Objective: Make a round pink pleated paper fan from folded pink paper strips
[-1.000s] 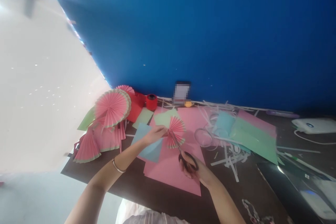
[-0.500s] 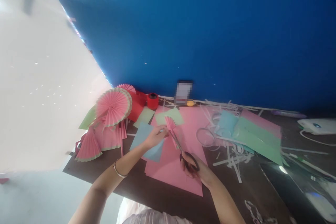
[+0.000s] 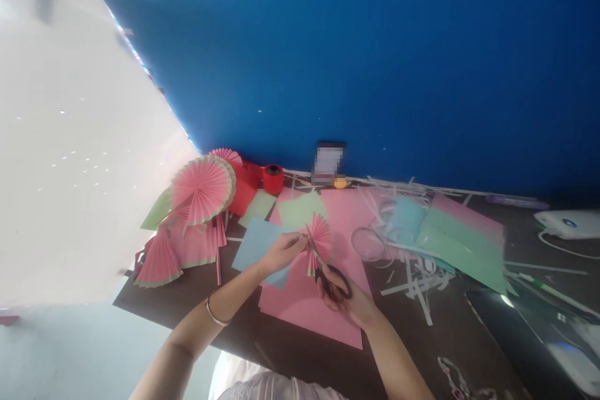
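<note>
A pleated pink paper fan (image 3: 321,236) is pinched at its left side by my left hand (image 3: 285,251), fingers closed on the folds. My right hand (image 3: 344,294) is shut around the dark handles of a pair of scissors (image 3: 338,282). The blades point up and left and lie across the fan, close to my left fingertips; whether they are apart is too blurred to tell. Beneath both hands lie pink paper sheets (image 3: 309,319). A light blue sheet (image 3: 255,240) is under my left wrist, and a green sheet (image 3: 302,209) lies just behind the fan.
Finished pink-and-green fans (image 3: 201,190) stand at the left end of the table, near a red tape roll (image 3: 272,180). White paper strips (image 3: 417,287), a clear tape roll (image 3: 368,244) and green sheets (image 3: 462,253) lie to the right. A blue wall (image 3: 351,62) rises behind.
The small fan has spread wider between my hands. My left hand has shifted slightly right, and the right hand with the scissors has moved slightly left.
</note>
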Motion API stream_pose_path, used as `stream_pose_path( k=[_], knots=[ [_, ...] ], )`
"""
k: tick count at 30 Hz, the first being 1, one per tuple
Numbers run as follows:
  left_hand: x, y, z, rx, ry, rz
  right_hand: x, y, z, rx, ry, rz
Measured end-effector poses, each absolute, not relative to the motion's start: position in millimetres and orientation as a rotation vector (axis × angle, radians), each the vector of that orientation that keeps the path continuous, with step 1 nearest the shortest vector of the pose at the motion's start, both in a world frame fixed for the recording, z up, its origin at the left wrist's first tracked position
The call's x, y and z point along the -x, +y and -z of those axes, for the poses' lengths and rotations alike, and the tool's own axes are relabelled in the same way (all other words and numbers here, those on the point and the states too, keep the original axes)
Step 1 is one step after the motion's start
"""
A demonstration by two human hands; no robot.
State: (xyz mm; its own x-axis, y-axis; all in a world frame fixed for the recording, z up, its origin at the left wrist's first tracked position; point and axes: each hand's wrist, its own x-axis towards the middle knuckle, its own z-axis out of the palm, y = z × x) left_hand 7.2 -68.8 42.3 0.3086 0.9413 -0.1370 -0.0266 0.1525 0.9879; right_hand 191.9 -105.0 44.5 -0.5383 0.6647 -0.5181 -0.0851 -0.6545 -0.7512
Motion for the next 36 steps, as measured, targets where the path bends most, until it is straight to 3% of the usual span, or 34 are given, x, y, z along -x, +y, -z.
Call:
stream_pose_path(
  k=[12,36],
  knots=[
    [-5.2,-73.7,-47.6,-1.437,1.118,-0.857,-185.9,-103.1,-42.1,1.134,-0.863,-2.198],
    [-8.3,-77.9,-44.4,-1.19,0.998,-0.959,-189.1,-100.9,-34.1,1.056,-1.012,-2.159]
  ],
)
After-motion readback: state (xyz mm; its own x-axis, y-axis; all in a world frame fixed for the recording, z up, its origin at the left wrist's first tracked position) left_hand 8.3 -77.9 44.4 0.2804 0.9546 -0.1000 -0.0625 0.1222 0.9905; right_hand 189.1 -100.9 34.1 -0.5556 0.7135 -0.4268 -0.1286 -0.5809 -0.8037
